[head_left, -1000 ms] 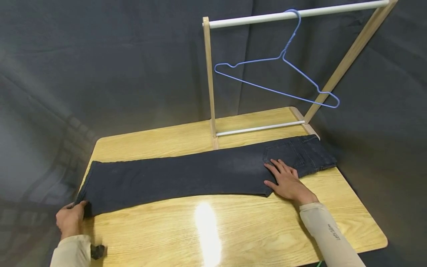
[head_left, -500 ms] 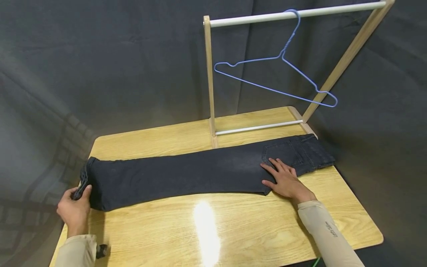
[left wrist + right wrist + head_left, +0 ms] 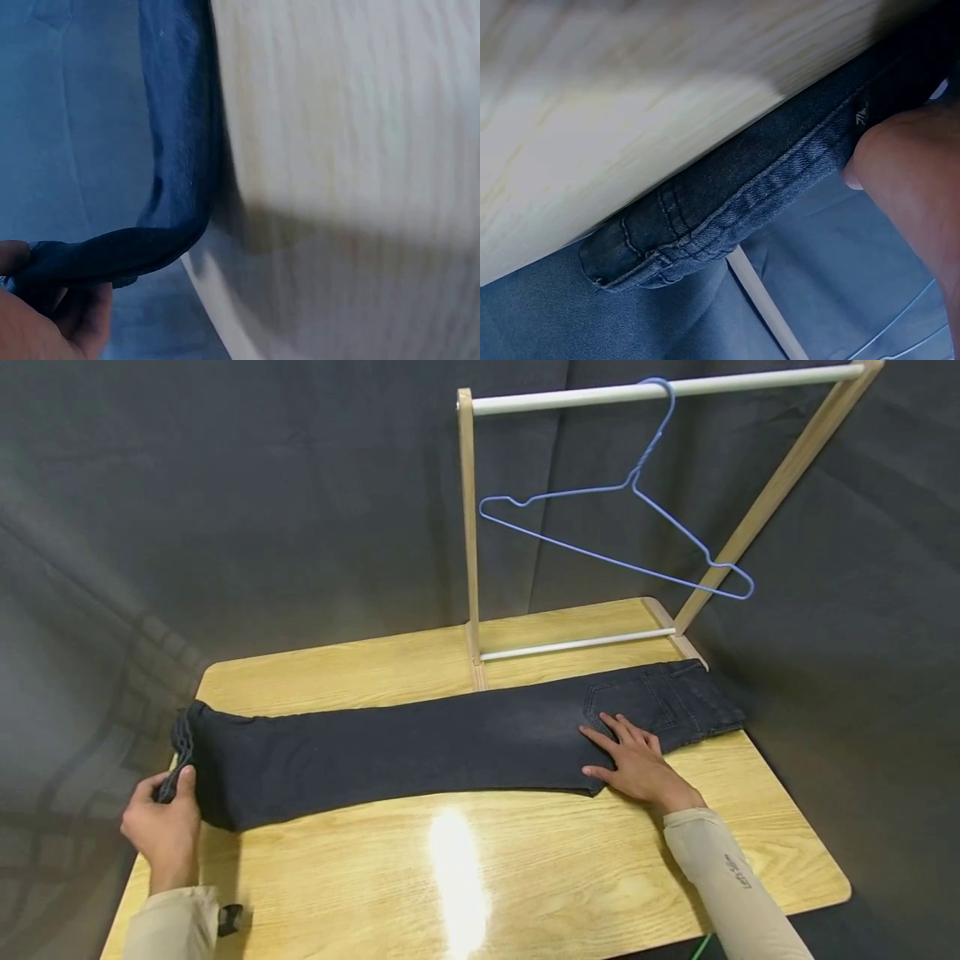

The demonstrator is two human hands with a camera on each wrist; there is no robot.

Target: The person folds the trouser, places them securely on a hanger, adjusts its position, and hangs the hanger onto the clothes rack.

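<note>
L grip point(image 3: 163, 831) + R grip point(image 3: 636, 768) = 2; jeans point(image 3: 412, 745) 1 pr; hanger point(image 3: 635, 477) x1; rack point(image 3: 570, 399) x1; tbl point(image 3: 345, 877) x1.

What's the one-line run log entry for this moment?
left grip: pinches hem of jeans | right grip: rests on jeans by pocket | jeans: lying across table | hanger: bare, on rail

Right sleeve point(image 3: 722, 893), on the near side of the jeans point(image 3: 420, 752): small dark lettering point(image 3: 737, 872) in a line along the forearm. Reads roughly "Let's Slim"; edges soft, apostrophe unsure. On the jeans themselves, in the right wrist view: tiny pale mark point(image 3: 862, 114) close to a seam, too blurred to tell whether letters or just stitching.
</note>
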